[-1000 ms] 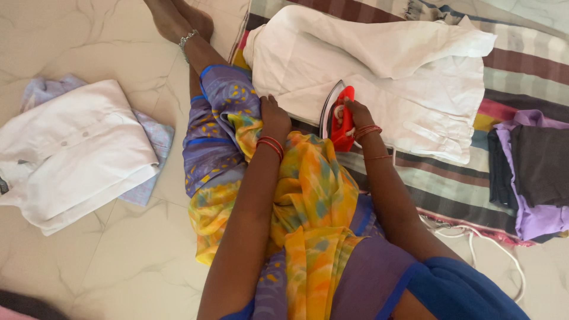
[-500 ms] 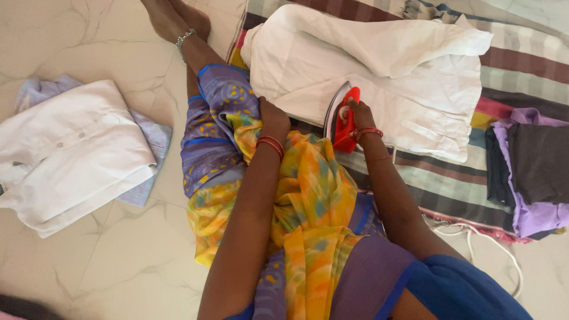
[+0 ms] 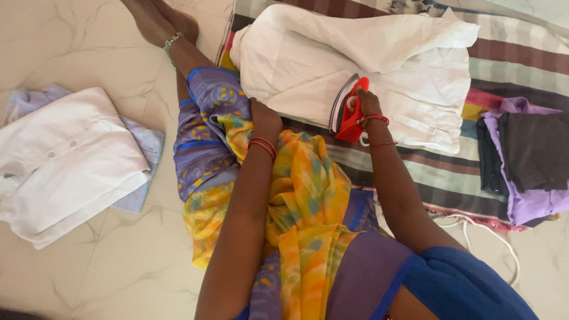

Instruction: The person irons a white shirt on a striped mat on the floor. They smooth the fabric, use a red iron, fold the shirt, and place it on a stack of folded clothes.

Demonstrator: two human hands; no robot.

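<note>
My right hand (image 3: 366, 104) grips the red handle of an electric iron (image 3: 348, 110), which rests on a white garment (image 3: 367, 65) spread over a striped blanket (image 3: 450, 172). The iron's metal sole faces left, tilted on its edge near the garment's lower hem. My left hand (image 3: 264, 118) rests closed on my knee, pressing the purple and yellow patterned cloth (image 3: 213, 130) I wear, just left of the garment's edge. Red bangles circle both wrists.
A folded white shirt (image 3: 65, 160) lies on a pale blue cloth on the marble floor at the left. A pile of purple and dark clothes (image 3: 524, 160) sits on the blanket's right side. The iron's white cord (image 3: 504, 243) loops at lower right. My foot (image 3: 160, 24) stretches ahead.
My right hand has slid the iron a little to the right and farther up over the white garment. The left hand has stayed on my knee.
</note>
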